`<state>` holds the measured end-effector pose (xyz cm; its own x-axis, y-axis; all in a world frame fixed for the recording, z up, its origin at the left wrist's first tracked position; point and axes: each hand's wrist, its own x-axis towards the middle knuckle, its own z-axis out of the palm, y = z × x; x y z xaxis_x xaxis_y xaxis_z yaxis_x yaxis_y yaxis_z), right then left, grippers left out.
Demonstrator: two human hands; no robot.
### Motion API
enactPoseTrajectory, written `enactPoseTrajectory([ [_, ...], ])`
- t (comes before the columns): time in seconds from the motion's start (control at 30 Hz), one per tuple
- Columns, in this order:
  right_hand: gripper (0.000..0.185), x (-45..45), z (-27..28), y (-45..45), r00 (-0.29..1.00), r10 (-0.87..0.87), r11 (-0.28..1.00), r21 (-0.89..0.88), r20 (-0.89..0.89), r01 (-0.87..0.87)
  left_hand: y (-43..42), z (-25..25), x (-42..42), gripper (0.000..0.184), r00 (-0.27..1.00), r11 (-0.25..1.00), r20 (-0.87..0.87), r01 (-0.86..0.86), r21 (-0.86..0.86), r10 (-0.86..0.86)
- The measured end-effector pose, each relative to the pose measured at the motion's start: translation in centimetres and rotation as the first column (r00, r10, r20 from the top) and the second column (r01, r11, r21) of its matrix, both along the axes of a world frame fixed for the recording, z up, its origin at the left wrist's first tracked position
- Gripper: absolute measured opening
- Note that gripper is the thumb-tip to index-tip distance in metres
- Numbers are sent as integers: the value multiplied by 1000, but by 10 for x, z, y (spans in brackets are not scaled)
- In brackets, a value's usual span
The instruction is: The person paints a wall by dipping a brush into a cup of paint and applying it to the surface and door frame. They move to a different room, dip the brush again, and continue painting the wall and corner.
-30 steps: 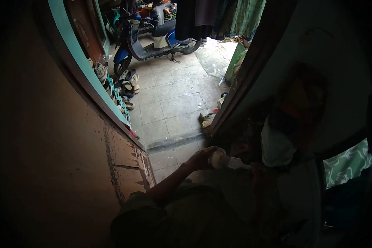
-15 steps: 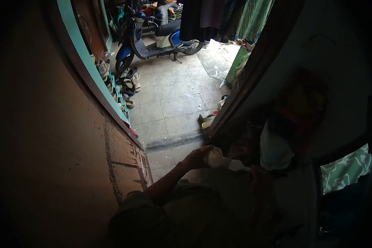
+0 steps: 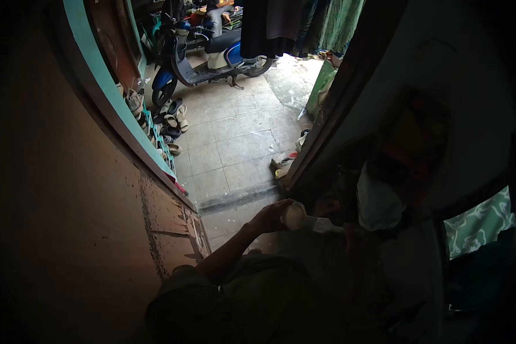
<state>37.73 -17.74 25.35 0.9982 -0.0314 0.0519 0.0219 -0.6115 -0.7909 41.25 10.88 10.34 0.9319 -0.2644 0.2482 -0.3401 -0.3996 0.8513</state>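
Note:
My left hand [image 3: 269, 218] reaches forward from the dark lower middle, its fingers wrapped round the side of a small round pale container [image 3: 294, 217]. The container's pale, round face is turned toward me. Touching or just overlapping its right side is a pale, flat, spoon-like thing [image 3: 325, 225], whose thin end runs toward my right hand [image 3: 354, 238]. That hand lies in deep shadow and looks closed around the thin end, though its fingers hardly show.
Beyond the doorway, a blue scooter [image 3: 212, 60] stands on the tiled floor [image 3: 235, 143]. Shoes [image 3: 175, 120] line the left side. Dark clothes [image 3: 272, 28] hang at the top. A white bag [image 3: 378, 198] hangs by the right wall. A person's leg [image 3: 215, 23] shows behind the scooter.
The whole view has shifted slightly, so the scene sits a little further left. Both hands keep nearly the same pose, with the container and the spoon-like thing still together.

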Motion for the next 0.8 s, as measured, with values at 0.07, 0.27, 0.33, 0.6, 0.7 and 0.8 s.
enactPoseTrajectory([
  [0.07, 24, 0, 0, -5, 1000, -6, 1000, 7, 6, 5, 0, 3, 1, 79, 1000, 1000, -7, 0, 19, 1],
  [0.27, 21, 7, -28, -33, 995, 26, 993, 111, 97, -37, -4, 11, 7, 83, 999, 999, -7, 36, 12, -36],
  [0.33, 21, 7, -24, -26, 999, -51, 958, 283, 5, 48, -9, 12, 10, 85, 997, 998, 15, 69, 1, -69],
  [0.6, 21, 9, -50, -51, 931, 173, 961, -264, 320, -88, -24, 13, 23, 94, 995, 996, -46, 86, -4, -86],
  [0.7, 23, 14, -34, -43, 984, 35, 999, -28, 175, -30, -29, 14, 25, 91, 994, 994, -28, 102, -46, -104],
  [0.8, 25, 27, -24, -41, 993, 0, 988, 153, 121, -19, -37, 17, 38, 86, 992, 988, 10, 126, -84, -126],
])
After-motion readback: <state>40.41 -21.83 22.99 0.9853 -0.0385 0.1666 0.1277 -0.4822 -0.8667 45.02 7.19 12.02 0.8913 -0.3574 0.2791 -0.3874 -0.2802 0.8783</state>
